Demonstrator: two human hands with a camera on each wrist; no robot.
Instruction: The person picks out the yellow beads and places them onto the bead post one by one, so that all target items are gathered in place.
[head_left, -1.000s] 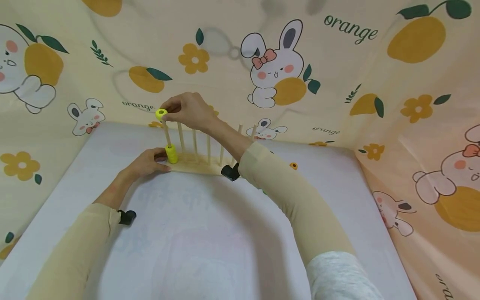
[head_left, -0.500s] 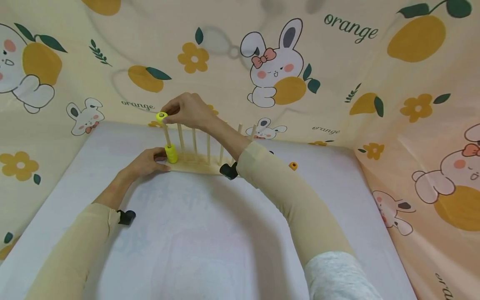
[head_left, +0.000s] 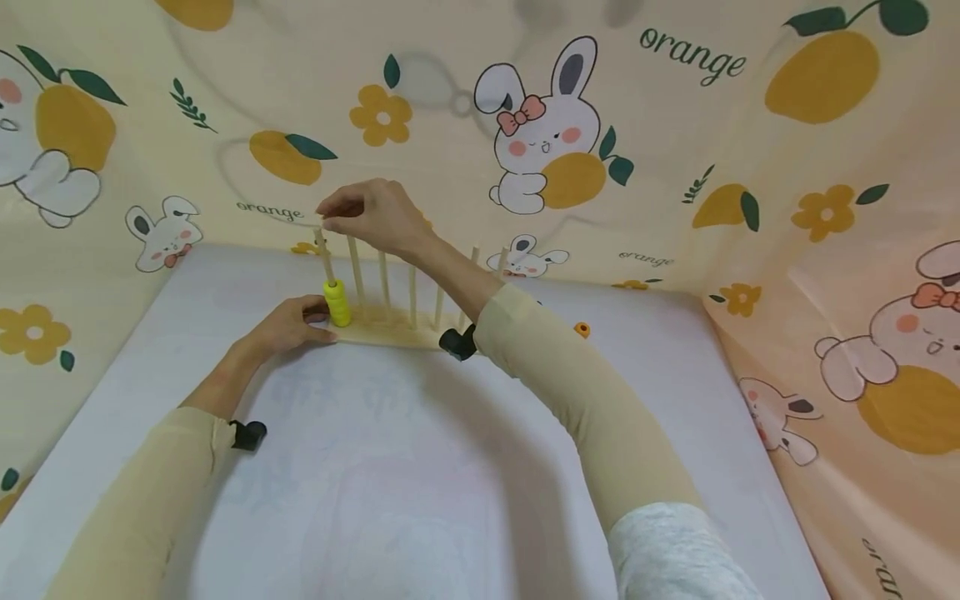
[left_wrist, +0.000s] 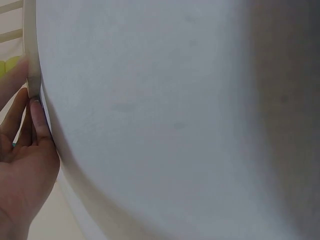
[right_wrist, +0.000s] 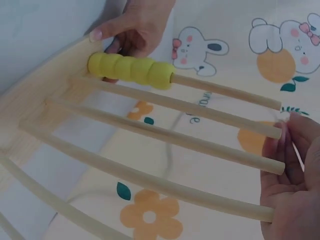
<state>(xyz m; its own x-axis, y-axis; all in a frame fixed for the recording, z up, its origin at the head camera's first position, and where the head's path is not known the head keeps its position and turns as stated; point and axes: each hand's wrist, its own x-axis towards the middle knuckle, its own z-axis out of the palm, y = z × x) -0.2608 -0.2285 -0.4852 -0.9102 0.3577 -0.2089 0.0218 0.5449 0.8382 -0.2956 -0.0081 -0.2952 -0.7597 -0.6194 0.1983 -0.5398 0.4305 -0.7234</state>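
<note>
At the left end of a wooden peg rack, my left hand (head_left: 288, 325) grips the base (head_left: 390, 335), with the thumb on the front side and the other fingers behind. Stacked yellow beads (head_left: 337, 303) sit at the bottom of the leftmost peg (right_wrist: 225, 91), touching one another in the right wrist view. Beside the top of that peg is my right hand (head_left: 382, 218), its thumb and fingers bent loosely and holding nothing. The left wrist view shows the left hand's fingers (left_wrist: 41, 120) against the end of the base.
Several bare pegs (right_wrist: 150, 170) stand in a row to the right of the beads. An orange bead (head_left: 582, 330) lies on the white table (head_left: 360, 467) right of the rack. Printed fabric (head_left: 435, 150) hangs behind and at both sides.
The yellow bead that my right hand held at the peg's top has been let go and has dropped onto the stack. My left hand stays on the base.
</note>
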